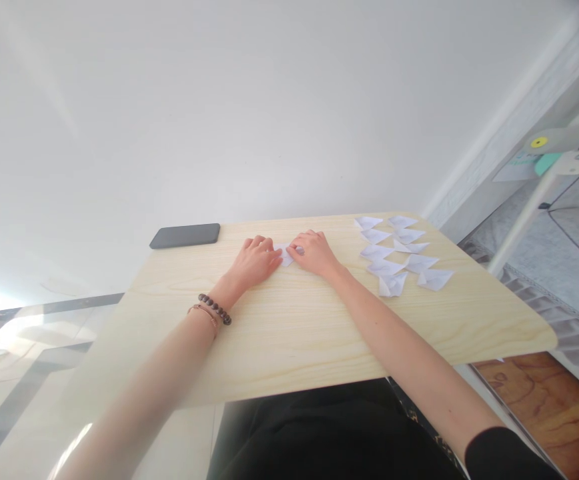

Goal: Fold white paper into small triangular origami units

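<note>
Our right hand (pixel 315 253) pinches white paper (pixel 285 256) in its grip; our left hand (pixel 255 260) touches its nine-o'clock edge, grip unclear. Folded papers (pixel 385 267) lie toward three o'clock.

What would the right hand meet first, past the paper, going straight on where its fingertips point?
Probably the left hand, at the other side of the white paper from the right hand; exact depth is unclear in this one view.
</note>
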`<state>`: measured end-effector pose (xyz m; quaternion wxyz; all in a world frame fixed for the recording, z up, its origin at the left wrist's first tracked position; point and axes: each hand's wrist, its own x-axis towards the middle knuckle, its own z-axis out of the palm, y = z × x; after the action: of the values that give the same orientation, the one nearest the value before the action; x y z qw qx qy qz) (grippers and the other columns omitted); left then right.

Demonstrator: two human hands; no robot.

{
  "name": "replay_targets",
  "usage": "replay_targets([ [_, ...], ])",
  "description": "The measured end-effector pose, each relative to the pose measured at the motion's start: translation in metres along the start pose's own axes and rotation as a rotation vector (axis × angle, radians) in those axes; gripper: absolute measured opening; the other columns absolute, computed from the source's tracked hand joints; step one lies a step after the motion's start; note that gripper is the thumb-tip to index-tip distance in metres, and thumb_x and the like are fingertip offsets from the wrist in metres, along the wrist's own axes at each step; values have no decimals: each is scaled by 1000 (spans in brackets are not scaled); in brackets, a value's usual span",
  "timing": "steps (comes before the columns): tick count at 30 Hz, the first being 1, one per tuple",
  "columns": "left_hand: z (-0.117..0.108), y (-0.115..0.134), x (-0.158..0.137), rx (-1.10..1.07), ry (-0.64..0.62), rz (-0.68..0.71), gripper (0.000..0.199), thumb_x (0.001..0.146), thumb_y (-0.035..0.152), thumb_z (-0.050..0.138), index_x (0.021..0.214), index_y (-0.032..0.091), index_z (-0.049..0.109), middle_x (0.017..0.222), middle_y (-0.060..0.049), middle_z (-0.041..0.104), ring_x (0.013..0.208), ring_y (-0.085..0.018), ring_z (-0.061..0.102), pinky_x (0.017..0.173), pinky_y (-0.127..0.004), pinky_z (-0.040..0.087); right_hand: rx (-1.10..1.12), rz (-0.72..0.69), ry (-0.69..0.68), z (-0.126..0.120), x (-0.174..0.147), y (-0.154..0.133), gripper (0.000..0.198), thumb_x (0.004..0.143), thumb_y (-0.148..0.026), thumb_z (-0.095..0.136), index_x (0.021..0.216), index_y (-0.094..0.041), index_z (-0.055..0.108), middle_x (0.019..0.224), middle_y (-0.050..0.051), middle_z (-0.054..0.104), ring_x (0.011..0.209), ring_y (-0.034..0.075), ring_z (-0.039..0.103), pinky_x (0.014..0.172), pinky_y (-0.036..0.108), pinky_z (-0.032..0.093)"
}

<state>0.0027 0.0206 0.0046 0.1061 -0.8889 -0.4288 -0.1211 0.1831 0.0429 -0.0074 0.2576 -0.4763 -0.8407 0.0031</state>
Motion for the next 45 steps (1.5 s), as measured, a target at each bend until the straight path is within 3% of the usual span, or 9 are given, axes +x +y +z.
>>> replay_targets([
  [3,1,-1,-1,-7,18,10,33,87,35,34,108,26,58,91,-9,52,92,-23,44,77,-37,32,20,-35,-1,5,-2,1,24,82,-34,45,91,-25,66,89,3,60,85,17,48,76,31,27],
  [12,1,2,0,14,24,-11,33,86,33,35,110,27,57,89,-6,53,87,-21,47,77,-35,31,-41,-91,-7,3,-2,4,24,81,-29,46,85,-24,69,90,3,59,83,16,48,75,29,31],
  [23,3,4,4,-16,27,-112,32,85,33,36,97,26,64,84,-7,52,83,-22,46,69,-34,33,-12,63,64,4,-1,10,15,74,-25,51,66,-19,63,82,3,61,79,18,50,68,29,36],
  [27,6,-1,3,-127,24,-135,31,85,30,35,96,22,63,83,-7,52,83,-21,47,73,-32,37,198,26,10,6,-2,21,15,72,-34,57,74,-21,64,86,2,61,84,17,51,77,30,38],
  [30,10,-5,-1,-194,48,-139,31,85,33,36,102,20,59,94,-8,52,90,-21,46,81,-34,37,321,21,-19,8,-1,26,17,71,-35,60,76,-20,64,94,3,59,89,17,51,82,31,37],
  [33,16,-7,-3,-223,92,-215,38,82,38,40,113,18,50,113,-10,48,102,-25,42,87,-39,34,416,44,-46,9,-1,27,15,69,-34,61,73,-19,63,96,3,58,87,16,52,80,31,39],
  [36,21,-10,-2,-305,103,-259,39,79,42,44,109,17,51,114,-10,49,105,-26,42,89,-41,33,503,50,-43,7,-2,25,12,70,-30,59,71,-18,62,95,3,57,82,13,53,75,29,41],
  [42,19,-13,1,-717,138,-417,33,72,42,54,94,18,52,90,-4,61,77,-17,55,69,-29,42,659,74,68,5,-1,14,12,71,-28,57,73,-17,59,116,6,49,97,15,51,73,27,43],
  [45,15,-10,1,-884,159,-484,36,69,43,56,94,18,52,83,-2,62,66,-14,54,59,-25,39,804,140,79,7,0,5,21,70,-30,57,88,-19,54,104,5,55,85,14,56,69,27,45],
])
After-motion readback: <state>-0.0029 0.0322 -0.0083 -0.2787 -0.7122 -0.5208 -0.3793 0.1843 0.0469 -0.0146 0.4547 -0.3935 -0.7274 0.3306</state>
